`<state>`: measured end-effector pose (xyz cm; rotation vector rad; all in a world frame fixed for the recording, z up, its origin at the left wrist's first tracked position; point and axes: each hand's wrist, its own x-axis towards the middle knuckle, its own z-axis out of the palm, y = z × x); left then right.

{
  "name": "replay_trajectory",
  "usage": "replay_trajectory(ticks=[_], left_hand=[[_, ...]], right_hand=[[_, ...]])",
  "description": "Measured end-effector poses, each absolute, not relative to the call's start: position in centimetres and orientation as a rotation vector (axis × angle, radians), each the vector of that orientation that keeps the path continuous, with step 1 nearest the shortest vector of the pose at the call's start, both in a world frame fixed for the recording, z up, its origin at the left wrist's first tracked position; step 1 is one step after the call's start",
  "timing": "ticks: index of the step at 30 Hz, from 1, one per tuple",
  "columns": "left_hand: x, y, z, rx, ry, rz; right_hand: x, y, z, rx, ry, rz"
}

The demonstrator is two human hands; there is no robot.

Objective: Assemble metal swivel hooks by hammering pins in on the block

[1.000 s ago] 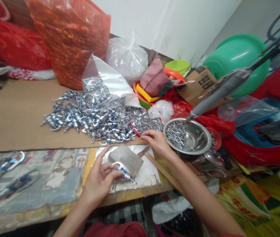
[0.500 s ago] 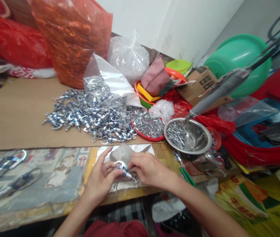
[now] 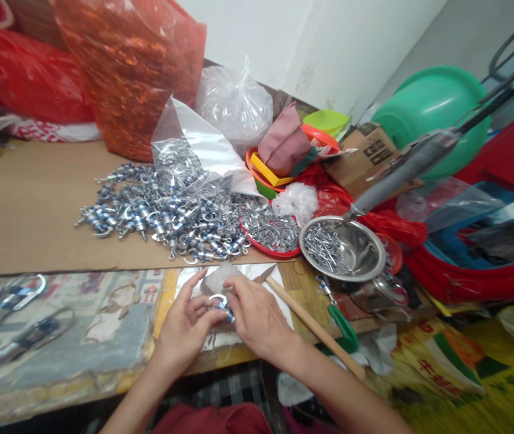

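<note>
Near the table's front edge, my left hand (image 3: 183, 322) pinches a blue and silver metal piece (image 3: 224, 310) with a white hook-shaped end between thumb and fingers. My right hand (image 3: 257, 310) is closed at the right end of this same piece and covers that end. Behind both hands lies a grey block (image 3: 221, 278) on white paper (image 3: 279, 274). A wooden-handled tool (image 3: 314, 325) with a pointed metal blade rests beside my right hand, its handle slanting towards the front right.
A pile of blue and silver pieces (image 3: 148, 211) lies on cardboard (image 3: 26, 205). Right of it are a red dish (image 3: 275, 253) of metal bits and a steel bowl (image 3: 368, 253) of pins. A grey-handled lever (image 3: 402, 172) reaches over the bowl. Green-handled pliers (image 3: 345, 331) lie front right.
My right hand has shifted slightly left and up and now covers the right end of the piece. The tool's wooden handle, hidden before, has come into view. My left hand stays in place.
</note>
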<state>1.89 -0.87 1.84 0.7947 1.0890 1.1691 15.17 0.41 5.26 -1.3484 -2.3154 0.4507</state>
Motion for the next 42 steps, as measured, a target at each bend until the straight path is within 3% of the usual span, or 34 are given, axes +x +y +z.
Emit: replay_trajectory(ticks=[9, 22, 31, 37, 42], left_hand=[[1.9, -0.9, 1.9, 0.789, 1.08, 1.177], [1.9, -0.8, 1.5, 0.8, 1.07, 1.171], [1.9, -0.8, 1.6, 0.797, 1.069, 1.159], [1.9, -0.9, 2.0, 0.787, 1.078, 1.164], [1.9, -0.9, 2.5, 0.752, 1.094, 1.165]], right_hand=[[14.5, 0.6, 4.8, -1.429, -2.307, 0.27], [15.0, 0.9, 5.1, -1.376, -2.394, 0.426], [14.7, 1.0, 5.1, -1.471, -2.51, 0.312], [16.4, 0.6, 5.2, -1.457, -2.192, 0.471], [22.9, 0.0, 3.4, -1.774, -1.962, 0.164]])
